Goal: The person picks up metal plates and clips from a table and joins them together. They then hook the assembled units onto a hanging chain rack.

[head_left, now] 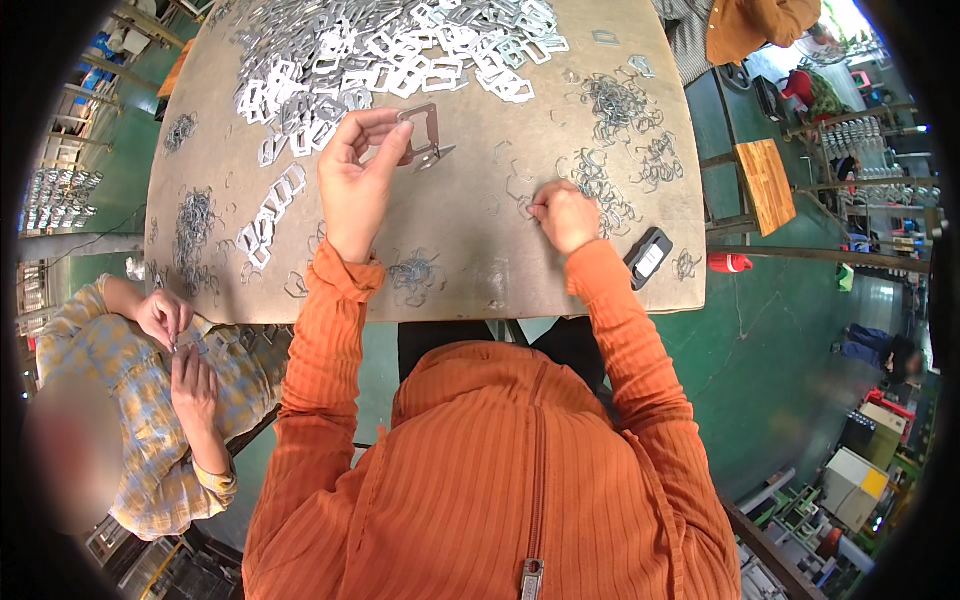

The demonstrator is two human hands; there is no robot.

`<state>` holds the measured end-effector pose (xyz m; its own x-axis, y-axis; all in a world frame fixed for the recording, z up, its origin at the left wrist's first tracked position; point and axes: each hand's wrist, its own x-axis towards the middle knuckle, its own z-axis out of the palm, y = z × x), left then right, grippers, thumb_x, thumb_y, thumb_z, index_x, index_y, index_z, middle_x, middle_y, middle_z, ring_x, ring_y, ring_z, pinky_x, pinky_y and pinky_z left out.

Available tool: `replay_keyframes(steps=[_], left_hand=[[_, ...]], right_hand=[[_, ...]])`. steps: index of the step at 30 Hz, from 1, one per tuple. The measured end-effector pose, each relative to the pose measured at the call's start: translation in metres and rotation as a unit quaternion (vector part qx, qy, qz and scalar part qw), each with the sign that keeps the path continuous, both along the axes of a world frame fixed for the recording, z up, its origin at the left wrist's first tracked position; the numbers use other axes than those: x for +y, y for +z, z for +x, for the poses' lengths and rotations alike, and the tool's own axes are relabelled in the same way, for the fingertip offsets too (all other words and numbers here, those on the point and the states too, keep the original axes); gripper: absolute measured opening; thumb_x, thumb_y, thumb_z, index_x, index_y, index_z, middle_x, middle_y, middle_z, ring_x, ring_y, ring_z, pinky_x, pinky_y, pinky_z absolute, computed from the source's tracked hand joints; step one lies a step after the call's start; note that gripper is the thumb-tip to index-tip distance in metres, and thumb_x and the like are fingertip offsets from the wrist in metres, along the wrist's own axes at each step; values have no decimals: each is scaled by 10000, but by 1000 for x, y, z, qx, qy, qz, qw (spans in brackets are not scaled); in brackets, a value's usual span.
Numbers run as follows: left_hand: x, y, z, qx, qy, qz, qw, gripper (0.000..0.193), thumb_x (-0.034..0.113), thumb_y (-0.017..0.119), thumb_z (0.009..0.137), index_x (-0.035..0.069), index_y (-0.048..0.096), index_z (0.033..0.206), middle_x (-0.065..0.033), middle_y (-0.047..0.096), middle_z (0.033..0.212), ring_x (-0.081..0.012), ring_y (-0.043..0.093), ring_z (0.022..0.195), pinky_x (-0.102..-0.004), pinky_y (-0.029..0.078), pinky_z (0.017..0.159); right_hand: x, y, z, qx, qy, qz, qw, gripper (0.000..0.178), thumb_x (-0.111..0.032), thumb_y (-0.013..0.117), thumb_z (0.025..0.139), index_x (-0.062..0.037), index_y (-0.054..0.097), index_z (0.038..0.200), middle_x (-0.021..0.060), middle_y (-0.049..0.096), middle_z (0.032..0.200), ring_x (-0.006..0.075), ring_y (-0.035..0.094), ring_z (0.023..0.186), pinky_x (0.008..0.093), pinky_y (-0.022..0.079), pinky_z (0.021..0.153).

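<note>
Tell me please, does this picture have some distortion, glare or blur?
Head view: fisheye distortion bows the table's edges, and the corners fall to black; head view: bright glare at top right, with whitish highlights on the metal frame pile; head view: a soft blur hides the co-worker's head, while the left hand looks fairly sharp.

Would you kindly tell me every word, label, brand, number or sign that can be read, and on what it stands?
There is no text clear enough to quote.
White label on the black case: any print too small to read.
Zip pull: any marking too small to read.
Metal frame in the left hand: no lettering visible.
</note>
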<state>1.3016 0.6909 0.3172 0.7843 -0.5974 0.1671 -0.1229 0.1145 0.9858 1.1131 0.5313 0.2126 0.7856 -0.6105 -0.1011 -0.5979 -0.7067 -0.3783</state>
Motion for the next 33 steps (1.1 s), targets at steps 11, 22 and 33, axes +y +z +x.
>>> replay_keyframes(steps=[11,22,33], left_hand=[[11,-11,-15,42,-10,-9,999,174,49,615,834,-14,563,988,-50,595,841,-90,569,715,-242,518,638],[17,-16,-25,50,-12,-18,999,196,46,600,846,-20,546,1023,-47,588,847,-91,563,719,-248,522,646],[15,-14,-37,60,-15,-36,997,161,42,606,835,-27,566,975,-62,599,850,-97,566,759,-235,503,651]], right_hand=[[-39,0,5,-70,-67,-28,995,168,-84,623,747,-101,597,912,129,570,979,329,605,826,421,493,702],[-30,-1,4,-76,-38,44,995,117,-168,672,748,-127,633,851,79,611,880,274,605,840,393,487,714],[-52,10,-16,-76,15,177,981,51,-130,657,753,-87,651,781,100,639,791,236,618,730,340,483,675]])
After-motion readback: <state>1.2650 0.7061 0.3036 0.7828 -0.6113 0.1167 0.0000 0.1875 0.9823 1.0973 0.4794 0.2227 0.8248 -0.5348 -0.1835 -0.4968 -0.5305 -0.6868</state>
